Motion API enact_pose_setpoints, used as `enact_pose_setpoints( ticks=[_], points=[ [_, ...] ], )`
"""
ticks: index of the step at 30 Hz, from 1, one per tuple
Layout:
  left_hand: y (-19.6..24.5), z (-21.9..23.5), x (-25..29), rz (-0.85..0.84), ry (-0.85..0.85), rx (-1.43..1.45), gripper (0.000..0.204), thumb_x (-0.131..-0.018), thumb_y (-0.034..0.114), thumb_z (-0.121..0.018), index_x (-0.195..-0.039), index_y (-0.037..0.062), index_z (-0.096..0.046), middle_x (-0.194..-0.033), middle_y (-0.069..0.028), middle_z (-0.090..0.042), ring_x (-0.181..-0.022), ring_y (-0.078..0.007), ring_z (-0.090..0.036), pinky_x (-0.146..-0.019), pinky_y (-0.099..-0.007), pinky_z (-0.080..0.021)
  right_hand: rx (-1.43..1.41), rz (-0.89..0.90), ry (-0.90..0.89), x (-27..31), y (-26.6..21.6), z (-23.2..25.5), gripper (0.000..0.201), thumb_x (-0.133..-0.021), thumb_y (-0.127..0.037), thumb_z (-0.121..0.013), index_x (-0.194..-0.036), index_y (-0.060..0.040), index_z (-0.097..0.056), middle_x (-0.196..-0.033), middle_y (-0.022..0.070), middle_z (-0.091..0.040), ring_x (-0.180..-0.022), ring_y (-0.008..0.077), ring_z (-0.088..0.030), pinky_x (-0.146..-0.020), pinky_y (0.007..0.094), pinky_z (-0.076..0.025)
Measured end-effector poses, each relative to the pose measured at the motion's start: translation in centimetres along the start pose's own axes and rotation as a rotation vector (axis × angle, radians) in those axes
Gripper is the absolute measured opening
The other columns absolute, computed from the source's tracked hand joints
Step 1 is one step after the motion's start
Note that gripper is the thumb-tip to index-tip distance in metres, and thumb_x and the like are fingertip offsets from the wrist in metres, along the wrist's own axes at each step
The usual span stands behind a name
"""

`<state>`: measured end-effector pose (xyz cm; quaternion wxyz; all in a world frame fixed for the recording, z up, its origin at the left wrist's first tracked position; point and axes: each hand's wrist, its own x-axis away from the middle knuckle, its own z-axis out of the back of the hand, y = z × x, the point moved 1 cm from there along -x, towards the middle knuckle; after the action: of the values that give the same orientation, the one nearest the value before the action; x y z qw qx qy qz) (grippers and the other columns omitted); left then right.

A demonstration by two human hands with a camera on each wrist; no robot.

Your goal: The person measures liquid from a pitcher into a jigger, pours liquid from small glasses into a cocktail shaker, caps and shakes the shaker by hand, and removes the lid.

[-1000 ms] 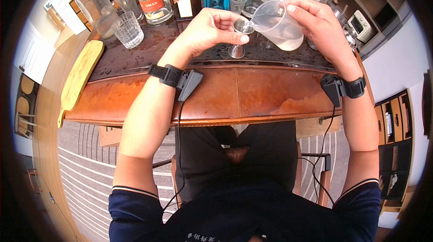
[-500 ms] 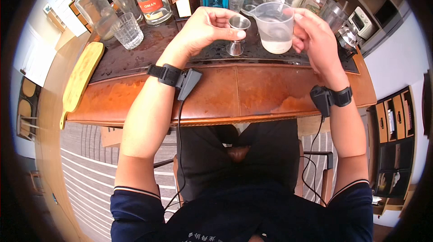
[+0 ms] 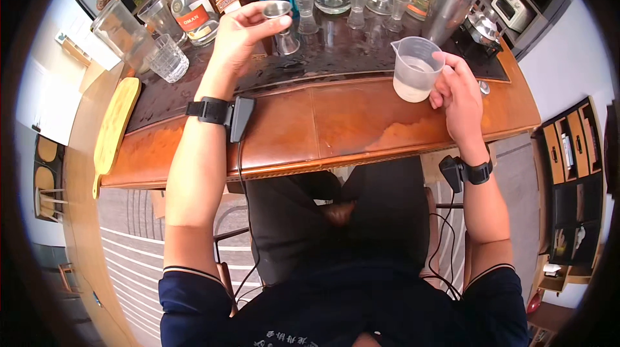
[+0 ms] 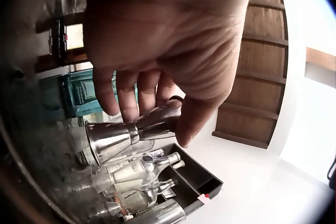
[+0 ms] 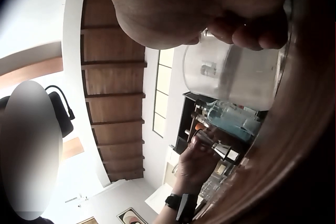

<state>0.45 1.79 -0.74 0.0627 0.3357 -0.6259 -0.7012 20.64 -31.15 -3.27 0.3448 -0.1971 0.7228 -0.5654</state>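
Metal jigger (image 3: 286, 42) upright between thumb and fingers of left hand (image 3: 239, 35), pinched near its upper rim, clear measuring cup (image 3: 413, 79) over brown leather edging (image 3: 368, 114), right hand (image 3: 462, 98) gripping cup's side, fingers curled

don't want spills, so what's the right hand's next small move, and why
Probably rest the clear plastic measuring cup on the brown leather counter edge: the right hand holds it nearly upright and low there, with liquid inside, well apart from the silver metal double-cone jigger in the left hand. Whether it already touches is unclear.
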Motion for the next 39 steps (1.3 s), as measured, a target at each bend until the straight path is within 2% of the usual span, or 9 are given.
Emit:
enact_pose_setpoints(
  ticks=[4, 9, 12, 18, 24, 29, 31, 37, 39],
  points=[
    [-0.1, 0.9, -0.4, 0.077, 0.149, -0.07, 0.033, -0.088, 0.008, -0.081, -0.119, 0.0017, -0.072, -0.111, -0.008, -0.076, -0.098, -0.0111, -0.068, -0.087, -0.0268, -0.053, -0.019, -0.015, 0.026, 0.6, 0.0, 1.4, 0.028, -0.107, -0.018, -0.047, -0.126, 0.0014, -0.057, -0.07, -0.0044, -0.04, -0.059, 0.0069, -0.039, -0.056, 0.0243, -0.037],
    [0.2, 1.1, -1.3, 0.084, 0.179, -0.097, 0.032, -0.09, 0.011, -0.081, -0.119, 0.0026, -0.072, -0.11, -0.007, -0.076, -0.097, -0.0112, -0.069, -0.083, -0.0251, -0.052, -0.016, 0.052, 0.057, 0.4, 1.2, 2.0, 0.017, -0.108, -0.018, -0.049, -0.1, -0.004, -0.054, -0.069, -0.0036, -0.044, -0.059, 0.0058, -0.04, -0.055, 0.0229, -0.036],
    [0.6, 1.0, -2.0, 0.138, 0.131, -0.2, 0.032, -0.091, 0.013, -0.08, -0.12, 0.0024, -0.071, -0.109, -0.0061, -0.076, -0.098, -0.0124, -0.07, -0.085, -0.0261, -0.054, 0.001, 0.105, 0.06, 0.7, 1.4, 1.8, 0.018, -0.108, -0.017, -0.05, -0.094, -0.0061, -0.05, -0.07, -0.003, -0.046, -0.059, 0.0054, -0.04, -0.054, 0.0225, -0.036],
    [1.2, 0.5, -3.7, 0.191, 0.126, -0.269, 0.037, -0.091, 0.018, -0.081, -0.122, 0.0017, -0.07, -0.105, -0.0044, -0.075, -0.094, -0.0128, -0.071, -0.08, -0.0258, -0.053, -0.022, 0.113, 0.05, 0.9, 1.5, 1.8, 0.017, -0.107, -0.016, -0.05, -0.094, -0.0061, -0.05, -0.071, -0.003, -0.046, -0.06, 0.0042, -0.04, -0.055, 0.0222, -0.035],
    [2.9, -0.3, -5.3, 0.24, 0.163, -0.486, 0.041, -0.089, 0.026, -0.084, -0.119, 0.0014, -0.071, -0.1, -0.003, -0.073, -0.094, -0.012, -0.068, -0.077, -0.0285, -0.052, -0.043, 0.107, 0.042, 1.1, 1.6, 1.8, 0.017, -0.108, -0.017, -0.052, -0.094, -0.0064, -0.05, -0.07, -0.0034, -0.046, -0.061, 0.0037, -0.041, -0.055, 0.0216, -0.035],
    [3.1, 0.0, -7.1, 0.251, 0.144, -0.7, 0.043, -0.087, 0.031, -0.085, -0.114, -0.0001, -0.071, -0.098, -0.0032, -0.071, -0.086, -0.0105, -0.065, -0.068, -0.0295, -0.052, -0.044, 0.117, 0.039, 1.0, 1.8, 1.8, 0.018, -0.108, -0.017, -0.052, -0.094, -0.0067, -0.049, -0.07, -0.0036, -0.046, -0.061, 0.0035, -0.041, -0.055, 0.0213, -0.035],
    [3.5, 0.0, -7.5, 0.226, 0.097, -0.827, 0.039, -0.087, 0.031, -0.086, -0.104, -0.0012, -0.072, -0.09, -0.002, -0.069, -0.078, -0.0097, -0.061, -0.063, -0.0297, -0.049, -0.047, 0.122, 0.033, 1.0, 1.7, 1.8, 0.018, -0.108, -0.017, -0.052, -0.093, -0.0068, -0.049, -0.07, -0.0036, -0.046, -0.061, 0.0034, -0.041, -0.054, 0.0212, -0.035],
    [5.0, -1.2, -8.3, 0.173, 0.043, -1.167, 0.04, -0.084, 0.035, -0.086, -0.092, -0.0014, -0.071, -0.076, -0.0032, -0.065, -0.067, -0.0095, -0.055, -0.06, -0.0295, -0.043, -0.053, 0.123, 0.029, 1.0, 1.8, 1.8, 0.018, -0.108, -0.017, -0.053, -0.094, -0.007, -0.048, -0.07, -0.0037, -0.045, -0.06, 0.0033, -0.04, -0.054, 0.0211, -0.035],
    [5.5, -1.7, -8.6, 0.179, 0.04, -1.185, 0.042, -0.083, 0.036, -0.086, -0.092, -0.0017, -0.071, -0.075, -0.0038, -0.065, -0.067, -0.0106, -0.055, -0.061, -0.0309, -0.044, -0.057, 0.126, 0.02, 1.0, 1.8, 1.8, 0.018, -0.108, -0.017, -0.053, -0.094, -0.0069, -0.048, -0.07, -0.0038, -0.045, -0.06, 0.0033, -0.04, -0.054, 0.0211, -0.035]
  ],
)
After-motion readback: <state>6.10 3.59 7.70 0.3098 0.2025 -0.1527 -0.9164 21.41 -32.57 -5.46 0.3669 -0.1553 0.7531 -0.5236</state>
